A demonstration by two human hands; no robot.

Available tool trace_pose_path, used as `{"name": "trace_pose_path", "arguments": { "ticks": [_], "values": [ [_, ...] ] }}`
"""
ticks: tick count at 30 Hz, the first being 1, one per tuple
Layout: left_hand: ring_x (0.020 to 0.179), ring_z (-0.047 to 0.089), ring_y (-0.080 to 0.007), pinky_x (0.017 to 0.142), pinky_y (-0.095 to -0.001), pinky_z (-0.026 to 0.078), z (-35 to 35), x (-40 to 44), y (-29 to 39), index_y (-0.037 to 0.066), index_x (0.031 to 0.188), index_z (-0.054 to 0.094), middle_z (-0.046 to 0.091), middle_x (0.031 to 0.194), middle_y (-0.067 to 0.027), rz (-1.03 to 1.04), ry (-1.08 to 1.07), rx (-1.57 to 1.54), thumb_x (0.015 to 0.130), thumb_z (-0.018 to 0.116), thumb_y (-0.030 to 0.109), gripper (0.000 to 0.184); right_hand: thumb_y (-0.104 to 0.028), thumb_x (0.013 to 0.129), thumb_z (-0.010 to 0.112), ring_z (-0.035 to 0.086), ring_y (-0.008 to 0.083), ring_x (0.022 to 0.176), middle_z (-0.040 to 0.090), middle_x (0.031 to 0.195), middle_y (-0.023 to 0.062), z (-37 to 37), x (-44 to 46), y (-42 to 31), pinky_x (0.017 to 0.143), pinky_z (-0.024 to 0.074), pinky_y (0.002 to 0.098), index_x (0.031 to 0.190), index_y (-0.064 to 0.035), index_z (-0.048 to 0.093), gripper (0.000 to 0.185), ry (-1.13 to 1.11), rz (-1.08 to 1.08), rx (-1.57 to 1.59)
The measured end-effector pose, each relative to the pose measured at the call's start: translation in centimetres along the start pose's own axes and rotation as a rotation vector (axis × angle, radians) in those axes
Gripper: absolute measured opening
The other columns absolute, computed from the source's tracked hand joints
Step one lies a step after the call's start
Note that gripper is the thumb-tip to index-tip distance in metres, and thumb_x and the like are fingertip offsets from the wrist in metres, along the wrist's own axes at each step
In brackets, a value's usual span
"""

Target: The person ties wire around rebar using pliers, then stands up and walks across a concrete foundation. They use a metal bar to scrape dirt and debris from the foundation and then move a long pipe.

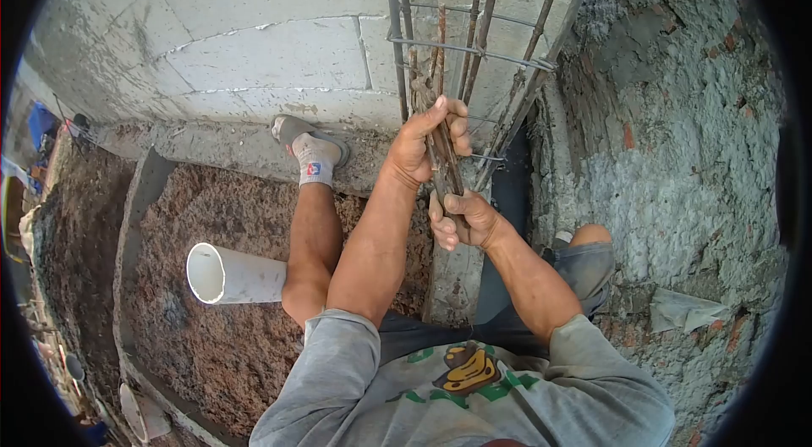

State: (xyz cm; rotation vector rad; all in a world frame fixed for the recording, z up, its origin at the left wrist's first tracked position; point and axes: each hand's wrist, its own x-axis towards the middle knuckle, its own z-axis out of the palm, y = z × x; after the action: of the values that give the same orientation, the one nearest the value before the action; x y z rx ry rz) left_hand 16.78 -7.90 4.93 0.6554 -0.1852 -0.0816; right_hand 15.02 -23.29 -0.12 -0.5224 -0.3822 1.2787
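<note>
My left hand (430, 140) is closed around the upper part of a rusty metal tool (443, 161) with two long, narrow arms, which looks like pincers. Lower down, my right hand (463, 220) grips the tool's bottom end. The tool's top reaches in among upright steel rebars (485, 20), close to thinner rusty bars (441, 32). Whether its top end touches a bar, I cannot tell. Horizontal stirrups (474, 49) cross the rebars just above my hands.
A pale block wall (262, 58) stands behind the rebars. To the left, a white plastic pipe (245, 275) lies by my leg over reddish soil (194, 362) edged by a concrete border (128, 278). Rough mortar and brick (668, 185) cover the right side.
</note>
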Motion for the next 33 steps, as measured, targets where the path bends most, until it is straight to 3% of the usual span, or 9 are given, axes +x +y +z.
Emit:
{"name": "trace_pose_path", "arguments": {
  "ticks": [5, 7, 8, 11, 16, 18, 25, 29, 33],
  "values": [
    [0.041, 0.033, -0.007, 0.039, -0.0236, 0.031, 2.8, -0.5, -1.0, 0.013, 0.075, 0.044, 0.034, 0.055, 0.0057, 0.051, 0.304, 0.052, 0.094, 0.054, 0.04, 0.035, -0.03, 0.086, 0.067, 0.059, 0.02, 0.055, 0.057, 0.064, 0.0065, 1.3, -1.5, -0.5, 0.051, 0.0507, 0.0345, 0.09, 0.0012, 0.061, 0.033, -0.001, 0.08, -0.033],
    [0.043, 0.034, -0.0079, 0.04, -0.0244, 0.031, 2.9, 0.4, -1.4, 0.013, 0.072, 0.045, 0.033, 0.055, 0.0053, 0.136, 0.417, 0.21, 0.092, 0.056, 0.042, 0.037, -0.033, 0.083, 0.068, 0.064, 0.0227, 0.068, 0.061, 0.071, 0.01, 3.4, -1.8, -1.8, 0.062, 0.0517, 0.0362, 0.097, 0.0018, 0.058, 0.039, 0.525, -0.12, -0.647],
    [0.042, 0.034, -0.0092, 0.039, -0.0259, 0.031, 3.3, 0.9, -1.9, 0.013, 0.069, 0.044, 0.034, 0.054, 0.0046, 0.197, 0.488, 0.256, 0.091, 0.058, 0.043, 0.04, -0.036, 0.081, 0.068, 0.065, 0.0212, 0.077, 0.062, 0.075, 0.0111, 5.2, -1.8, -3.1, 0.069, 0.0499, 0.0351, 0.1, 0.0014, 0.055, 0.043, 0.76, 0.039, -1.074],
    [0.039, 0.034, -0.0103, 0.038, -0.0284, 0.03, 4.0, 1.7, -2.7, 0.014, 0.067, 0.043, 0.036, 0.054, 0.0034, 0.262, 0.643, 0.378, 0.089, 0.061, 0.045, 0.042, -0.037, 0.083, 0.066, 0.06, 0.0171, 0.069, 0.059, 0.072, 0.0086, 2.9, -0.5, -1.9, 0.064, 0.047, 0.033, 0.095, -0.0008, 0.055, 0.039, 1.118, -0.138, -1.606],
    [0.047, 0.048, -0.0138, 0.046, -0.0314, 0.043, 3.5, 0.6, -2.5, 0.004, 0.083, 0.055, 0.049, 0.062, -0.0018, 0.291, 0.68, 0.746, 0.086, 0.062, 0.053, 0.05, -0.034, 0.086, 0.065, 0.053, 0.0153, 0.053, 0.053, 0.06, 0.004, 1.5, -0.8, -4.2, 0.05, 0.04, 0.0321, 0.082, -0.0025, 0.061, 0.032, 0.724, 0.031, -1.087],
    [0.069, 0.059, -0.016, 0.062, -0.0302, 0.05, 1.8, -0.1, -3.6, -0.002, 0.101, 0.056, 0.06, 0.08, -0.0081, 0.307, 0.647, 0.982, 0.085, 0.062, 0.055, 0.06, -0.032, 0.085, 0.066, 0.051, 0.0149, 0.051, 0.052, 0.059, 0.0038, 0.2, -1.6, -6.4, 0.05, 0.0399, 0.032, 0.079, -0.003, 0.06, 0.031, 0.68, 0.077, -1.093],
    [0.088, 0.06, -0.017, 0.08, -0.03, 0.048, -3.8, -7.3, -4.8, -0.003, 0.115, 0.052, 0.063, 0.099, -0.0117, 0.269, 0.794, 0.725, 0.09, 0.059, 0.05, 0.059, -0.023, 0.081, 0.073, 0.052, 0.0154, 0.056, 0.055, 0.064, 0.0047, -4.4, 1.2, -5.2, 0.054, 0.0432, 0.0324, 0.085, -0.0025, 0.06, 0.025, 0.453, 0.052, -0.769],
    [0.094, 0.058, -0.0165, 0.08, -0.0297, 0.047, -4.6, -9.4, -2.8, -0.003, 0.115, 0.052, 0.061, 0.103, -0.0131, 0.336, 0.883, 0.777, 0.09, 0.06, 0.047, 0.057, -0.026, 0.08, 0.074, 0.053, 0.0142, 0.058, 0.057, 0.067, 0.0038, -5.6, 5.4, -0.2, 0.055, 0.044, 0.0319, 0.085, -0.0043, 0.061, 0.025, 0.397, -0.092, -0.601],
    [0.076, 0.058, -0.0115, 0.06, -0.0241, 0.049, -2.4, -7.6, -0.9, -0.004, 0.114, 0.054, 0.062, 0.093, -0.0087, 0.368, 0.832, 0.858, 0.085, 0.066, 0.048, 0.061, -0.028, 0.079, 0.073, 0.052, 0.0125, 0.057, 0.056, 0.067, 0.0008, -4.4, 9.4, 2.7, 0.053, 0.0435, 0.0302, 0.086, -0.0069, 0.06, 0.026, 0.386, -0.358, -0.476]
  ]
}}
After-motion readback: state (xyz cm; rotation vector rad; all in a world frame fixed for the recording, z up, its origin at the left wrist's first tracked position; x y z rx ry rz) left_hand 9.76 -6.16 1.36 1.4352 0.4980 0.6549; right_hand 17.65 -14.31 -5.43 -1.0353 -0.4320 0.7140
